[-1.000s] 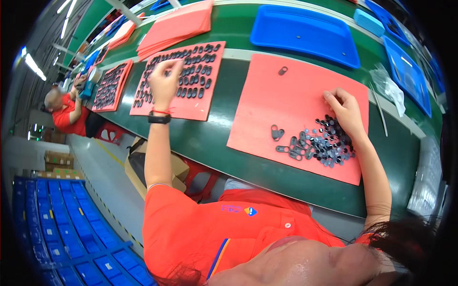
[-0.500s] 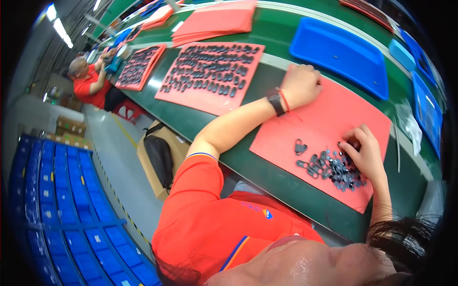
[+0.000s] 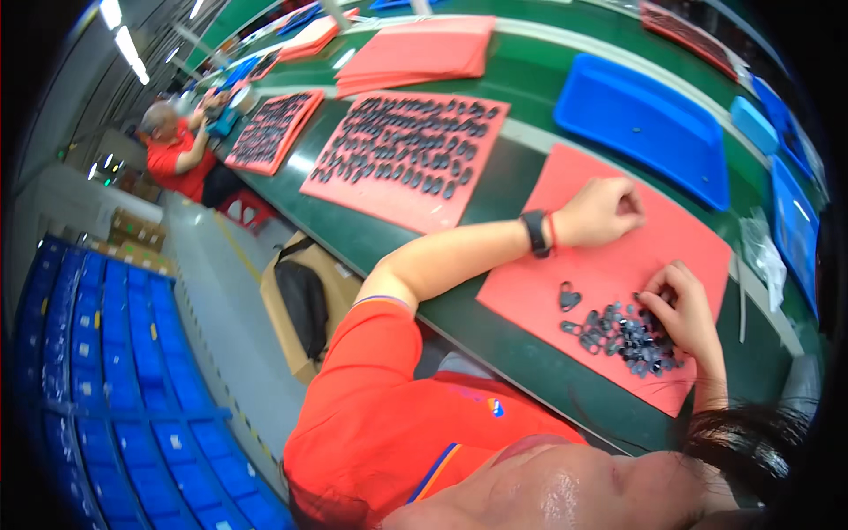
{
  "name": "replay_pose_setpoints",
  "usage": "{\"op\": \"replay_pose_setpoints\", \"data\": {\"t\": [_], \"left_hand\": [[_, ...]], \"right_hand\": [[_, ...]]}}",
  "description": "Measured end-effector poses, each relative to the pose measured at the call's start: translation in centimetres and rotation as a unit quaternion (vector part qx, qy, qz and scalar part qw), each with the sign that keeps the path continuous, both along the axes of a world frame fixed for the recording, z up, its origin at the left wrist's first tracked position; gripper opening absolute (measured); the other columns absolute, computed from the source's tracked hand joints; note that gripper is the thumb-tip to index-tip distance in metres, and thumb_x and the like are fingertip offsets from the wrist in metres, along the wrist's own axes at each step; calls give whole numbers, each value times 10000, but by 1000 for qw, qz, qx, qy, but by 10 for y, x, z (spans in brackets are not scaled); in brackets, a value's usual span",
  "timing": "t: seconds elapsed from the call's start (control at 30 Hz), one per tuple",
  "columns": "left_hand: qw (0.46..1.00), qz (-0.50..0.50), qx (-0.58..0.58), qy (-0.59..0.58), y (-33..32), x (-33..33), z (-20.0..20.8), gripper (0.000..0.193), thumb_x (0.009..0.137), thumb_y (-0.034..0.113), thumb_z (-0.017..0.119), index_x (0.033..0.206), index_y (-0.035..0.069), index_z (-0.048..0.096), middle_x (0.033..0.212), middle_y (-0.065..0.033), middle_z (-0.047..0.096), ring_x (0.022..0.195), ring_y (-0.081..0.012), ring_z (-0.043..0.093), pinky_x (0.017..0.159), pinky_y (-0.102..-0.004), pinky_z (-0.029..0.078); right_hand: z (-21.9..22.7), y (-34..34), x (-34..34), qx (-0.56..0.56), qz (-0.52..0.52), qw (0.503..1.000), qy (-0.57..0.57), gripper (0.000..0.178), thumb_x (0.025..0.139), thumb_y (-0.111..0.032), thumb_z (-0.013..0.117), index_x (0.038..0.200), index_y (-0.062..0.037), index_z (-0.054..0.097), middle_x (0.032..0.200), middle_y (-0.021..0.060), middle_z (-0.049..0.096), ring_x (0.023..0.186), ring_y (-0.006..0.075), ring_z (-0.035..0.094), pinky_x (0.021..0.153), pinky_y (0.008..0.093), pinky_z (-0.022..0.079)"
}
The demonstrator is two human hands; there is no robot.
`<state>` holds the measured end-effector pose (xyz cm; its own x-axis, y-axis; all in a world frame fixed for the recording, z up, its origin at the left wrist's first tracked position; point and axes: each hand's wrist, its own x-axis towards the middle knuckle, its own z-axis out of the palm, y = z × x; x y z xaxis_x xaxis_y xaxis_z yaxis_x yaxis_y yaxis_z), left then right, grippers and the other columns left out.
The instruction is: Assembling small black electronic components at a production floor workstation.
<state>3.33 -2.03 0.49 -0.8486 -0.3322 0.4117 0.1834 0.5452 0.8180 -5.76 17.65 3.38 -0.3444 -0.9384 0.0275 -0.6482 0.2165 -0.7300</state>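
Observation:
My left hand (image 3: 602, 213) hovers over the upper middle of a pink foam sheet (image 3: 534, 265), a dark watch and a red string at its wrist. Its fingers are curled together, and anything inside them is hidden. At the right part of the sheet, my right hand (image 3: 685, 311) pinches what looks like a small black piece between thumb and finger. Just beside it lies a pile of small shiny dark pieces (image 3: 645, 346). Several oval dark frames (image 3: 599, 329) lie at the pile's left side, and a few more dark parts (image 3: 569, 297) sit apart above them.
Left of my sheet, another pink sheet (image 3: 424, 208) carries rows of dark oval parts. A blue tray (image 3: 640, 124) stands beyond my hands. Stacked pink sheets (image 3: 420, 53) lie farther back. A clear plastic bag (image 3: 761, 252) is at the right. A co-worker (image 3: 177, 155) sits far left.
My left hand has moved from the sheet's far left corner toward its middle, closer to my right hand. The right hand stays by the pile, still pinching. The whole view has shifted slightly.

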Motion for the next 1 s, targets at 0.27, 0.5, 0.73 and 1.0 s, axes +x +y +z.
{"op": "replay_pose_setpoints", "data": {"t": [0.27, 0.5, 0.73, 1.0], "left_hand": [[954, -174, 219, -111, 41, 1, -9, 140, 819, 40, 576, 928, -46, 563, 707, -92, 623, 599, -117, 617, 502, -222, 500], [929, -189, 284, -143, 35, -11, -16, 115, 840, 27, 550, 926, -50, 555, 793, -97, 617, 671, -122, 624, 542, -210, 515], [911, -189, 355, -91, 16, -9, 7, 113, 835, 50, 572, 919, -19, 542, 804, -86, 609, 649, -119, 604, 521, -205, 483], [682, -553, 332, 345, 16, 94, 167, 152, 782, 6, 478, 702, 33, 605, 723, -124, 644, 610, -199, 587, 750, -367, 431]], "right_hand": [[-17, 19, -11, -18, -52, 982, -181, 98, 767, -3, 612, 790, -27, 520, 682, -19, 545, 603, 34, 482, 546, 166, 379], [1, 14, -9, -13, -69, 980, -188, 69, 728, 25, 635, 793, 17, 613, 675, -4, 601, 584, 19, 492, 536, 177, 407], [-1, 11, -12, 8, -43, 987, -155, 55, 748, -5, 621, 801, 2, 610, 705, 2, 612, 608, 23, 517, 549, 177, 409], [-13, 13, -24, -28, -19, 938, -344, 78, 772, 0, 589, 843, -1, 556, 929, 89, 595, 839, 122, 568, 770, 252, 456]]}}
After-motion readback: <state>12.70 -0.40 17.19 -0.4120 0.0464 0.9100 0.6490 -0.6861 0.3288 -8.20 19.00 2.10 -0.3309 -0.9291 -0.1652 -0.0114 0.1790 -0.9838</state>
